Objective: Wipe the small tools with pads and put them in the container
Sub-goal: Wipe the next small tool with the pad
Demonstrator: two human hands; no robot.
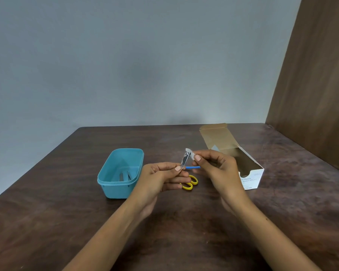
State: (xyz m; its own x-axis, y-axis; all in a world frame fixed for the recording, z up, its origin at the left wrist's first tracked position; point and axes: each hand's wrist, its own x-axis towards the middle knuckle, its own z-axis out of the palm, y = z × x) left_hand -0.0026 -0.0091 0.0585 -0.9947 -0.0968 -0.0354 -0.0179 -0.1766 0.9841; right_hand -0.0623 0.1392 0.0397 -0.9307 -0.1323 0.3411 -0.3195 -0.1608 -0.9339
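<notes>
Left hand [160,177] pinches the nail clipper [185,160] by its lower end; right hand [215,165] pinches a pad [191,155] against its top (light, stiff, slippery metal), right of the container [106,179].

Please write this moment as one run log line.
left hand: holds metal nail clipper | right hand: wipes it with white pad | blue plastic container: holds tools

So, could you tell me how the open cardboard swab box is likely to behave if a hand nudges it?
The swab box looks like thin card, so it is probably light and would likely slide on the smooth wooden table. Its raised lid flap seems floppy and may bend if pushed. Lying long and low, it seems unlikely to tip.
</notes>
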